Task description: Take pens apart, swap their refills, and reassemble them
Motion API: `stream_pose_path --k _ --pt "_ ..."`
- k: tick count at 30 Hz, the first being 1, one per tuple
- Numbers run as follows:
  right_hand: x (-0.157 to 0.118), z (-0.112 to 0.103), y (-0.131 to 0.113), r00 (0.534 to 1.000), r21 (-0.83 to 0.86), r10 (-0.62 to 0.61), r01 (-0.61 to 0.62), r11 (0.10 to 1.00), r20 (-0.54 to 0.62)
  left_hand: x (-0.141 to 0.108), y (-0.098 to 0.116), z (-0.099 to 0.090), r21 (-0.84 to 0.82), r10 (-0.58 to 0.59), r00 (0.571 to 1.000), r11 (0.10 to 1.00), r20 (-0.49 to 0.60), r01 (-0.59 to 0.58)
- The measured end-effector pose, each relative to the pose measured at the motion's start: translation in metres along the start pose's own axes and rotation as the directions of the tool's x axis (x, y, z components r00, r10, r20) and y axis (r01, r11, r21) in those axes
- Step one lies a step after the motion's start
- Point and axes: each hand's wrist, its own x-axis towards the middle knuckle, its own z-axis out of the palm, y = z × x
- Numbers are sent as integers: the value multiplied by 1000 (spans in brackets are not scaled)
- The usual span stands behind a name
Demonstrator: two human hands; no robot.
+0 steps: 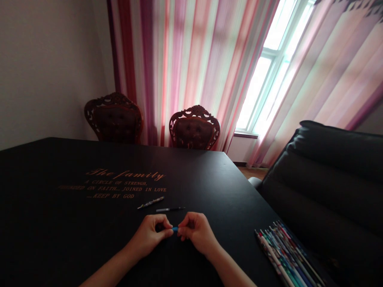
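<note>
Over the near middle of the black table (98,235), my left hand (150,233) and my right hand (200,233) face each other. Between them is a small blue piece (175,229), pinched at its left end by my left thumb and finger and at its right end by my right. Fingertips cover most of it, so its full shape is hidden. Just beyond my hands lies a slim dark and clear pen refill (170,209). Behind that, a patterned pen barrel (151,203) rests at a slant, its tip toward the left.
Several pens (284,253) lie side by side along the table's right edge. A black leather seat (326,187) stands beyond that edge. Two carved chairs, one left (115,119) and one right (196,131), are at the far side, before striped curtains (191,59).
</note>
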Motion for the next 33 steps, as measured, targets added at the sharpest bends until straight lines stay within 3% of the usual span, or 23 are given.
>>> stream_pose_path --k 6,11,15,18,23,28,33 --pt "-4 -1 -10 998 -59 -52 54 997 36 0 5 0 31 33 999 999 7 -34" --pt "-8 -5 -18 984 -254 -172 176 951 38 0 10 -1 91 91 996 992 -3 -91" --pt "-3 -19 -19 970 -355 -234 199 913 -59 3 4 -15 335 240 963 923 -121 -188" --pt "4 -36 -20 955 -320 -262 206 925 -141 7 -4 -29 563 322 925 811 -202 -160" --pt "10 -58 -22 931 -186 -257 214 959 -258 9 -8 -34 657 279 936 750 -217 -71" --pt "12 -66 -20 921 -147 -228 190 971 -315 7 -3 -32 580 202 943 815 -266 -11" --pt "11 -64 -19 929 -146 -221 184 972 -297 6 1 -32 518 140 961 855 -238 4"
